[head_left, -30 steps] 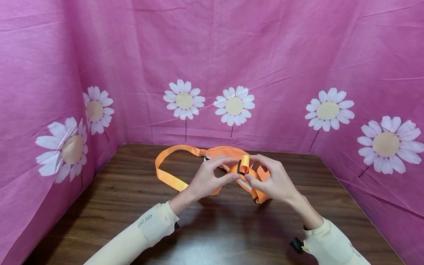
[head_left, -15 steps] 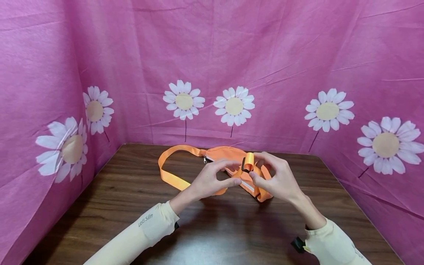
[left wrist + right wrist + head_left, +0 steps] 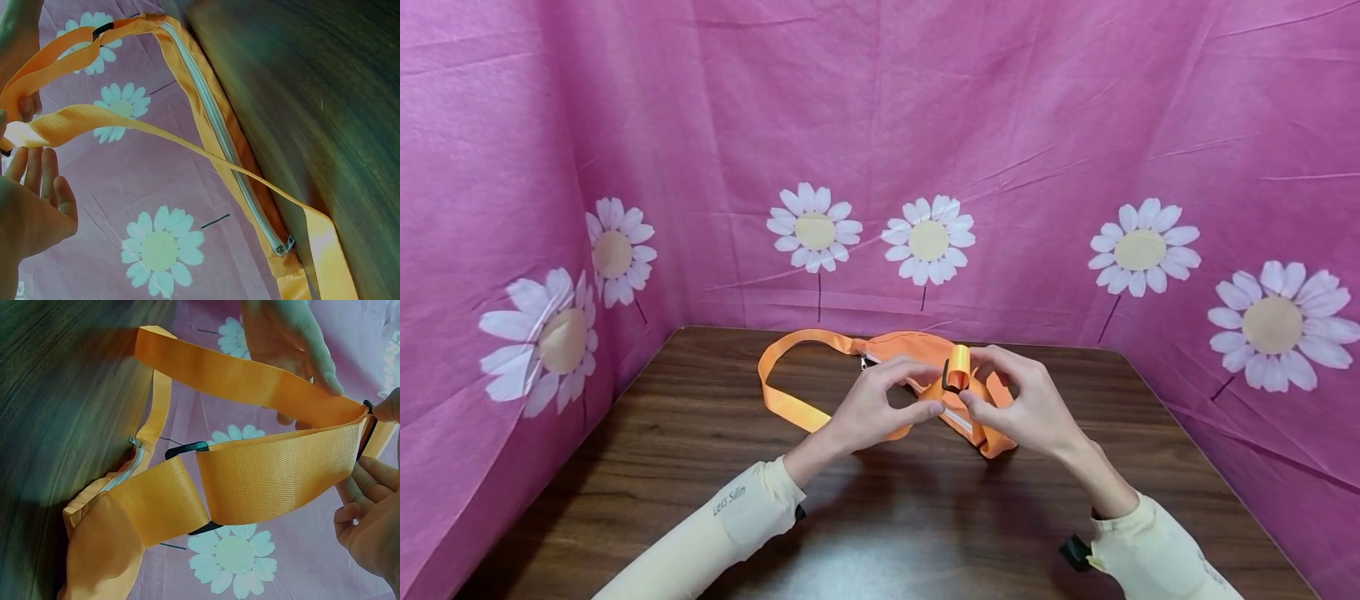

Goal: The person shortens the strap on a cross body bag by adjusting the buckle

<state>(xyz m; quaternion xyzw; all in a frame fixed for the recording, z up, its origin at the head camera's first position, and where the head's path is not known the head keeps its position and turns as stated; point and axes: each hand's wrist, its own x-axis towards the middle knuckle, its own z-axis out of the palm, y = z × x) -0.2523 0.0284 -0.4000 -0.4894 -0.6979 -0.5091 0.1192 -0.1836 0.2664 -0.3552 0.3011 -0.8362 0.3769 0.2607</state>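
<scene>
An orange waist bag (image 3: 910, 343) lies at the back of the table, its long strap (image 3: 81, 119) raised toward me in a loop. Thumb and fingers of my right hand (image 3: 1030, 404) pinch the strap at a black slider buckle (image 3: 366, 440), where the webbing stands up in a small fold. To the left of the buckle, my left hand (image 3: 876, 404) holds the strap between thumb and fingers, with the fingers partly behind the webbing. A second black buckle (image 3: 187, 450) joins the strap to the bag's end. The bag's pale zipper (image 3: 212, 112) runs along its side, with the pull at the left end.
The slack strap (image 3: 793, 410) curves out over the dark wooden table (image 3: 700, 467) on the left. A pink cloth (image 3: 1022, 108) printed with white daisies hangs around the back and sides. Pale sleeves (image 3: 715, 525) cover both forearms.
The buckle and right hand move right, away from the left fingertips, then come slightly back left. The slack strap loop has shifted a little right. The left hand stays nearly in place.
</scene>
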